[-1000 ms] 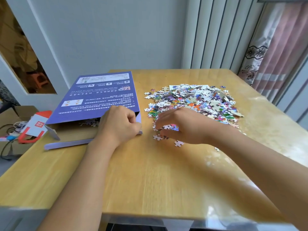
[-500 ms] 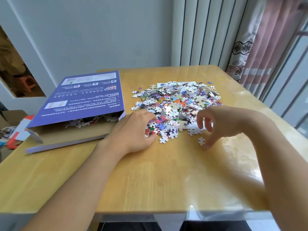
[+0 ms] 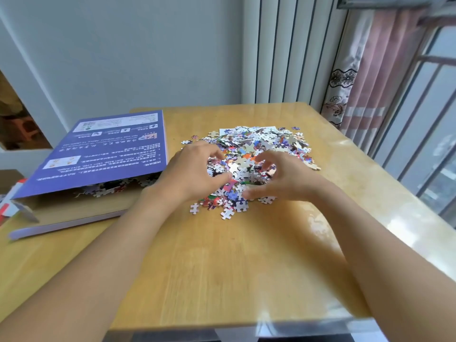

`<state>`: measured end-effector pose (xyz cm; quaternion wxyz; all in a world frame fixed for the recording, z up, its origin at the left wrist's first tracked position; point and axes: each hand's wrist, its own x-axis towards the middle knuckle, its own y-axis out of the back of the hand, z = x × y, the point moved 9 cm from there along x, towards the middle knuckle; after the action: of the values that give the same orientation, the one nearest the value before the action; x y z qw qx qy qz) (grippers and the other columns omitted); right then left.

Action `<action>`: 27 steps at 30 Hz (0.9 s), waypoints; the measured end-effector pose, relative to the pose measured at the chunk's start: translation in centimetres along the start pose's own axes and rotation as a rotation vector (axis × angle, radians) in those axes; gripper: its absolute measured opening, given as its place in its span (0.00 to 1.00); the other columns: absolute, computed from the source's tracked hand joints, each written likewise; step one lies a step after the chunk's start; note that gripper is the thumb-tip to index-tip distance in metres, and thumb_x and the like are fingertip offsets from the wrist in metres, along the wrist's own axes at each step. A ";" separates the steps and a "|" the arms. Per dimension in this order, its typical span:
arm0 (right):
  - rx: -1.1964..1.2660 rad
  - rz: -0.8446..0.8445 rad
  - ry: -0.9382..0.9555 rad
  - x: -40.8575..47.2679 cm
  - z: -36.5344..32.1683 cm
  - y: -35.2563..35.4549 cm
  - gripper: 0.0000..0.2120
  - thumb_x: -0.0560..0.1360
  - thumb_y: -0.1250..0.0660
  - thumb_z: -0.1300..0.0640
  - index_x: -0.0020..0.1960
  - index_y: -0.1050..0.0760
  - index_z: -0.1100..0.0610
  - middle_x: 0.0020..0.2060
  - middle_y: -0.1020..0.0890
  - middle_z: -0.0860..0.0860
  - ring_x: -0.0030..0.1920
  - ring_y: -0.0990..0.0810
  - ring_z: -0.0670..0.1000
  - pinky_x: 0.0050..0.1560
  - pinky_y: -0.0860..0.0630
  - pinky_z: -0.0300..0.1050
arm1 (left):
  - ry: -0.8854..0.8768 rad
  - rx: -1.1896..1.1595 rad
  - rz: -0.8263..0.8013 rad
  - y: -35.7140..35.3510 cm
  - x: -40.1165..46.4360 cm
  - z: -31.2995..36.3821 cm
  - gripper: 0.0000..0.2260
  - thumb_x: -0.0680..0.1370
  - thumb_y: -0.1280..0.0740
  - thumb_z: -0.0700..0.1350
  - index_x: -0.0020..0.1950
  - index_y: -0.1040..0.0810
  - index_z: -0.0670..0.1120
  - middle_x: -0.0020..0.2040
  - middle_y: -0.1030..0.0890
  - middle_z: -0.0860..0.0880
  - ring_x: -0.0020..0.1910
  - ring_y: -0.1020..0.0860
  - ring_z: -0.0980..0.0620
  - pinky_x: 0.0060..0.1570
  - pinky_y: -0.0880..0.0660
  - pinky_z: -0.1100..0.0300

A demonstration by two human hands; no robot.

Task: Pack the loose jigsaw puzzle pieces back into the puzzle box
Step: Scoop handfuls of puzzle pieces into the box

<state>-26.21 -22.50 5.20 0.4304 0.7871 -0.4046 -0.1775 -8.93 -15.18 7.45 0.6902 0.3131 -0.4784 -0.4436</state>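
— Puzzle pieces [image 3: 256, 154]: where do they lie?
— Heaped on the table [image 3: 222, 262], at about one o'clock from its middle.
— And your hands?
— Your left hand [image 3: 195, 171] and right hand [image 3: 283, 178] cup the heap's near edge, fingers curled round pieces.
— The puzzle box [image 3: 81, 183]?
— At ten o'clock, lid propped, some pieces already inside.

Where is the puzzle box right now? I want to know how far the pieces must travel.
In the head view, the puzzle box lies at the table's left edge, its purple lid propped open, just left of the left hand and the loose pile.
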 end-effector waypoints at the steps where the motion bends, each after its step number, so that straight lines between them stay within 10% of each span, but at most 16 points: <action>1: -0.024 -0.048 -0.037 -0.2 -0.1 -0.9 0.50 0.56 0.21 0.30 0.72 0.32 0.49 0.60 0.22 0.46 0.55 0.21 0.48 0.53 0.25 0.44 | 0.003 0.005 0.022 -0.4 -0.3 -0.3 0.19 0.70 0.28 0.63 0.57 0.22 0.56 0.57 0.24 0.56 0.54 0.26 0.54 0.56 0.26 0.53; 5: -0.185 -0.096 -0.117 -0.4 -1.1 -3.3 0.61 0.54 0.24 0.26 0.78 0.41 0.53 0.69 0.30 0.53 0.71 0.34 0.57 0.68 0.31 0.52 | 0.030 0.133 0.024 -2.3 -1.4 -0.9 0.32 0.71 0.30 0.64 0.72 0.29 0.53 0.70 0.30 0.52 0.70 0.35 0.49 0.67 0.31 0.49; 16: 0.077 0.025 -0.151 0.8 -1.8 -3.1 0.36 0.58 0.14 0.52 0.62 0.25 0.53 0.48 0.24 0.49 0.39 0.24 0.45 0.35 0.24 0.43 | 0.150 -0.143 0.052 -2.5 -1.8 -2.3 0.25 0.72 0.27 0.61 0.65 0.25 0.52 0.61 0.21 0.52 0.61 0.24 0.52 0.59 0.26 0.54; 23: 0.389 0.015 -0.227 1.1 -0.7 -3.4 0.22 0.64 0.17 0.63 0.55 0.21 0.58 0.38 0.21 0.54 0.33 0.18 0.54 0.36 0.17 0.44 | 0.156 -0.342 0.084 -2.3 -1.8 -2.2 0.20 0.72 0.25 0.55 0.62 0.22 0.53 0.55 0.20 0.55 0.56 0.22 0.56 0.58 0.24 0.54; 27: 0.667 0.023 -0.270 1.2 0.2 -3.1 0.27 0.65 0.19 0.66 0.62 0.22 0.63 0.49 0.16 0.62 0.43 0.13 0.56 0.42 0.15 0.48 | 0.144 -0.381 0.088 -2.1 -1.8 -2.2 0.19 0.72 0.24 0.55 0.61 0.22 0.54 0.55 0.20 0.56 0.56 0.22 0.58 0.56 0.23 0.56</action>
<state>-24.10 -22.67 2.62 0.0943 0.8492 -0.5022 -0.1333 -7.83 -14.43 4.18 0.7881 0.1867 -0.3483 -0.4719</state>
